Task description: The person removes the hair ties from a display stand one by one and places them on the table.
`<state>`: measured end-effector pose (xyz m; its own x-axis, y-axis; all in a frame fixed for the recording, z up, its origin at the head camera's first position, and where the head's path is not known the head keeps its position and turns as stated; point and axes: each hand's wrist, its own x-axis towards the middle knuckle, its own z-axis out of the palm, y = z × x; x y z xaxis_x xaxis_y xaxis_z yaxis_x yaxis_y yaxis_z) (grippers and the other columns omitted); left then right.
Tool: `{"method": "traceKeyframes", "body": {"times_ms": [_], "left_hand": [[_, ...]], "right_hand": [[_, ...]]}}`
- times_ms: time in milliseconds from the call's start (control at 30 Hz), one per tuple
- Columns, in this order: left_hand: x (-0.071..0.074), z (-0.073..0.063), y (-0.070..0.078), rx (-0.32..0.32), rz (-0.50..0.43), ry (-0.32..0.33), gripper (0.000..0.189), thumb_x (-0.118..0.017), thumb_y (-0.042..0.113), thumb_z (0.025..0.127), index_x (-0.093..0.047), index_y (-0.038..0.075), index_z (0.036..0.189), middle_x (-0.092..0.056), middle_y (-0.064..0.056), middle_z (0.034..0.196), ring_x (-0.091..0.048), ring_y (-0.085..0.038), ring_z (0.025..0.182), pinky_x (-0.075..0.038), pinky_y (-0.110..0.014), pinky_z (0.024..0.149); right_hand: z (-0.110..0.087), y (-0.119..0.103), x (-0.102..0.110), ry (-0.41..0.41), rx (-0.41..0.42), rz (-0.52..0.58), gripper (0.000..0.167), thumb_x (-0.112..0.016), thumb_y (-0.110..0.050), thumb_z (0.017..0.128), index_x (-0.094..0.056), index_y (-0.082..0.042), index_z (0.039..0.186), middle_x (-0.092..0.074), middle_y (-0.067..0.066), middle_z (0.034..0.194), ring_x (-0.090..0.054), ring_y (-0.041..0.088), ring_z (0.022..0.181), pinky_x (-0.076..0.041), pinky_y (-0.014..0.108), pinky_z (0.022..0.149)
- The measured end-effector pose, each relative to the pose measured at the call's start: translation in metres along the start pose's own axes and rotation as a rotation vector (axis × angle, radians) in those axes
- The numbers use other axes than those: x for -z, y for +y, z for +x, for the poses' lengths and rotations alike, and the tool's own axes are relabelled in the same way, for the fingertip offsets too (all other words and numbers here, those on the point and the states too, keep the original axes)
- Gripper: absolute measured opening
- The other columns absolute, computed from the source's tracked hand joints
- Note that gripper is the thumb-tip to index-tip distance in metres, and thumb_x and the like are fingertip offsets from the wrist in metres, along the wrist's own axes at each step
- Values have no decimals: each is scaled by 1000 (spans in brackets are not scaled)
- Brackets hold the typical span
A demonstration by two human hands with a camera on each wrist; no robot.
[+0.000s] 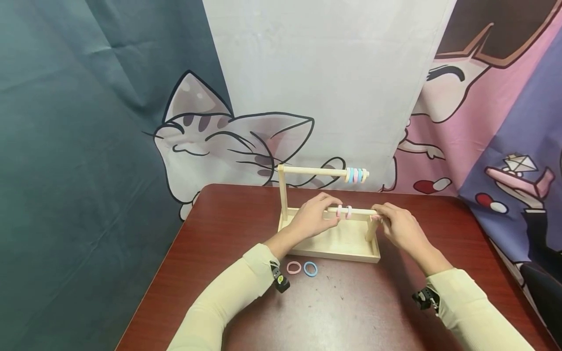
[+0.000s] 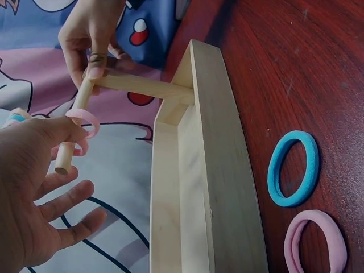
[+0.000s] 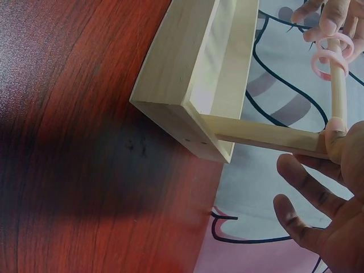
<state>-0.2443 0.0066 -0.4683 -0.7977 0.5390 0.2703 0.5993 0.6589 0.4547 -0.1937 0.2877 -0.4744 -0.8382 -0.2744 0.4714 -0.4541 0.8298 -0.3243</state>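
My left hand (image 1: pixel 312 218) pinches a pink hair tie (image 1: pixel 339 211) that hangs around the lower rod (image 1: pixel 363 211) of a wooden stand, near the rod's free end. Just to its right, a second pink hair tie (image 1: pixel 349 212) circles the same rod. At the rod's other end, my right hand (image 1: pixel 400 225) grips the spot where rod and short post (image 3: pixel 267 136) meet, thumb on the rod in the right wrist view. The left hand's other fingers (image 2: pixel 71 202) are spread apart below the rod.
Several pastel hair ties (image 1: pixel 355 175) sit bunched at the right end of the upper rod (image 1: pixel 313 171). In front of the stand's tray (image 1: pixel 333 254), a pink hair tie (image 2: pixel 336 245) and a blue one (image 2: pixel 312 165) lie on the red-brown table (image 1: pixel 351 312). A printed curtain (image 1: pixel 333 87) hangs behind.
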Motion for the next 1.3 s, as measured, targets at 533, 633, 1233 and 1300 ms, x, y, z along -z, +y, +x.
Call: {"method": "traceKeyframes", "body": {"times_ms": [533, 633, 1233, 1300], "left_hand": [[5, -7, -9, 21, -67, 30, 40, -82, 30, 97, -72, 21, 135, -72, 3, 136, -74, -12, 115, -60, -29, 94], [6, -8, -10, 25, -82, 40, 40, -82, 28, 96, -72, 21, 135, -73, 3, 134, -75, -12, 114, -60, -28, 93], [14, -19, -17, 60, -53, 29, 38, -83, 25, 95, -71, 22, 130, -77, 3, 124, -76, -14, 109, -60, -32, 91], [15, -21, -18, 61, -57, 23, 38, -83, 24, 96, -71, 21, 131, -79, 2, 124, -78, -14, 108, -61, -32, 91]], "right_hand": [[-1, -2, 1, 7, 12, -11, 17, -80, -2, 99, -78, -6, 115, -71, 4, 88, -60, 20, 73, -50, 45, 64], [-1, -1, 1, 3, 9, -13, 16, -80, -3, 99, -79, -6, 115, -71, 4, 88, -61, 21, 73, -50, 45, 64], [0, -1, 1, -31, -16, -15, 18, -80, -7, 101, -78, -6, 119, -71, 3, 90, -60, 20, 73, -49, 43, 62], [0, -1, 1, -34, -23, -14, 19, -79, -7, 101, -78, -6, 119, -71, 4, 91, -60, 20, 73, -49, 43, 62]]}}
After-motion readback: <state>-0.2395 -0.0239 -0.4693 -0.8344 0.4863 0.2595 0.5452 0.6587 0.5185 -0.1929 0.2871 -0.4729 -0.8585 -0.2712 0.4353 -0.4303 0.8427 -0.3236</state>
